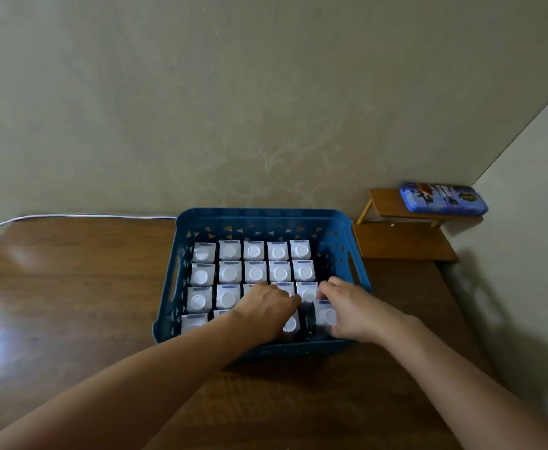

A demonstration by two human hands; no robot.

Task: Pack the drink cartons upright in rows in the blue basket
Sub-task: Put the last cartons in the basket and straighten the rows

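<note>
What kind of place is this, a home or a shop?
Probably a home room: a wooden table against a patterned wallpaper wall, a small wooden shelf with a pencil case in the corner, and a white cable.

— What was everything standing on?
— A brown wooden table (pixel 71 287) against the wall.
— And directly on it?
— The blue basket (pixel 263 219), a white cable (pixel 81 216) along the back edge, and a small wooden shelf (pixel 402 241) at the right corner.

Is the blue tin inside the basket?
No, the blue tin lies on a small wooden shelf to the right of the blue basket.
</note>
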